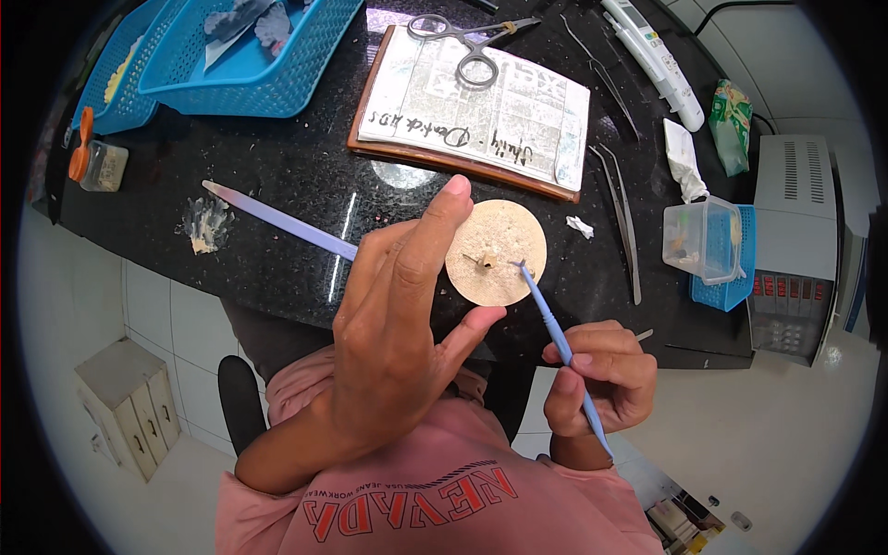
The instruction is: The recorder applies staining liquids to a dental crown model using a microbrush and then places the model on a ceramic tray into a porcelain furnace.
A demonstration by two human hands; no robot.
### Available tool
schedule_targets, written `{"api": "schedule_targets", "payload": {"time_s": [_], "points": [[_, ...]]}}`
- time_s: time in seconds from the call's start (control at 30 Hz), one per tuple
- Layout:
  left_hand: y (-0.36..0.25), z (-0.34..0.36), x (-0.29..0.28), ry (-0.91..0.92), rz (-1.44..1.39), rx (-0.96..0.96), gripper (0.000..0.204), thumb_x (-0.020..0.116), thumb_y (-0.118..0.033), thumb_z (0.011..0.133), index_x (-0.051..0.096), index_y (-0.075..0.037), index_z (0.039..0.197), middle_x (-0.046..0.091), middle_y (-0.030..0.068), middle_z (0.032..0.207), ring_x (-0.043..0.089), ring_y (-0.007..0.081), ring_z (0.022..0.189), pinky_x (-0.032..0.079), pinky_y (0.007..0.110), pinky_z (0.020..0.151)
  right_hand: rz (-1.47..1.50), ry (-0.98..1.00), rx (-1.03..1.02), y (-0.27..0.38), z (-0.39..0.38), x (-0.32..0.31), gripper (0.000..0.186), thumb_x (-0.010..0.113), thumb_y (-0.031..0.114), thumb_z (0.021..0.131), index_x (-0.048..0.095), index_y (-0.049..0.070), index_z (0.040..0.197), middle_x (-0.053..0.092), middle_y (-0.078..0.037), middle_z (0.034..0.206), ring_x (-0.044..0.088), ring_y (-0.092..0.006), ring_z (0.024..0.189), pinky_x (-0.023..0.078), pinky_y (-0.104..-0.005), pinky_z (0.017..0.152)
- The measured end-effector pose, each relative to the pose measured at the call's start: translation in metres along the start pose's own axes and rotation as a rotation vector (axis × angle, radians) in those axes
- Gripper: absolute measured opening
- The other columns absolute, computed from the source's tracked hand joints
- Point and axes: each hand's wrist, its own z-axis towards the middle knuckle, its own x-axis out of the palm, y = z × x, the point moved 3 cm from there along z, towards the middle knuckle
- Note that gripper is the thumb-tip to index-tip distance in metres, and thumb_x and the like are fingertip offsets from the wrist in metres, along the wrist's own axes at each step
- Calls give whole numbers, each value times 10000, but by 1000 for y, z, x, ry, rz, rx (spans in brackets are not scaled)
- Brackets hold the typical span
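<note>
My right hand grips a slim blue hand tool like a dental carver. Its small bent tip is over the right part of a round, cream, grainy disc; whether it touches cannot be told. Near the disc's middle is a small gold-brown piece with a thin dark sliver beside it. My left hand reaches to the disc's left side, index finger and thumb spread apart around its near left edge. A lilac flat stick runs behind the left fingers; its near end is hidden.
Beyond the disc, a clamp with finger loops lies on a papered book. Tweezers and a crumpled white scrap lie right. Blue baskets, an orange-lidded jar and a pale smear are left; a clear tub is far right.
</note>
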Motion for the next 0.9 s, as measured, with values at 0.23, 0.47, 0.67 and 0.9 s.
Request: {"api": "schedule_targets", "payload": {"time_s": [0.23, 0.47, 0.67, 0.9], "points": [[1, 1, 0, 8, -17, -9, 959, 895, -136, 672, 367, -12, 1464, 643, 174, 1284, 618, 255, 1107, 504, 305, 787, -58, 49, -5, 0, 1, 1, 187, 735, -22, 736, 597, -24, 861, 665, -169, 694, 664, -203, 554, 545, -268, 513], [2, 1, 0, -4, -14, 4, 957, 895, -140, 675, 368, -11, 1463, 648, 171, 1274, 617, 249, 1086, 503, 304, 783, -68, 55, -16, 0, 1, 1, 178, 728, -22, 730, 601, -26, 855, 663, -160, 693, 660, -201, 549, 547, -272, 509], [2, 1, 1, -9, -20, 5, 964, 896, -141, 669, 368, -9, 1465, 649, 168, 1273, 618, 245, 1067, 501, 299, 768, -83, 70, -24, 1, 1, 1, 183, 725, -20, 725, 601, -24, 859, 661, -157, 689, 661, -205, 549, 545, -274, 504], [4, 1, 1, -17, -32, 10, 973, 899, -145, 655, 374, -7, 1463, 654, 160, 1263, 614, 231, 1018, 495, 299, 752, -85, 72, -10, 0, 2, 2, 183, 732, -15, 736, 607, -18, 870, 671, -164, 707, 681, -219, 574, 546, -276, 508]]}}
